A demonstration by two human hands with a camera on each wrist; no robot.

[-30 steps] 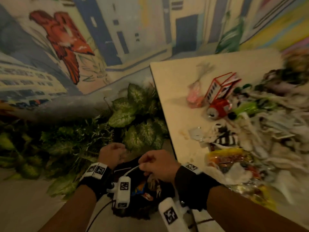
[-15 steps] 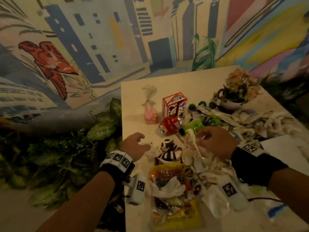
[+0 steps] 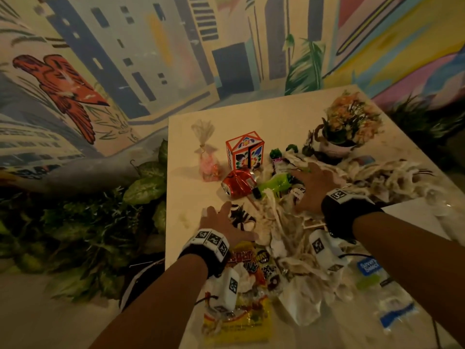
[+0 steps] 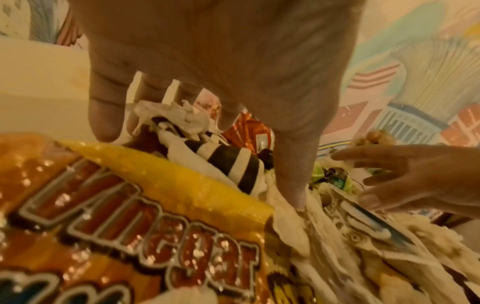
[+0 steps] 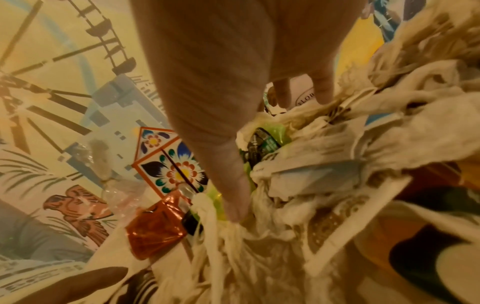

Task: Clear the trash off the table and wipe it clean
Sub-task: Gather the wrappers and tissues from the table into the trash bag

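I am spreading my left hand (image 3: 221, 220) and right hand (image 3: 312, 187), fingers splayed and gripping nothing, over the heap of shredded white paper trash (image 3: 281, 222) on the pale square table (image 3: 251, 114), probably to rake it together.

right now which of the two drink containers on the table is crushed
The red can, dented and lying on its side left of the green bottle. The bottle keeps its shape and lies by the right hand.
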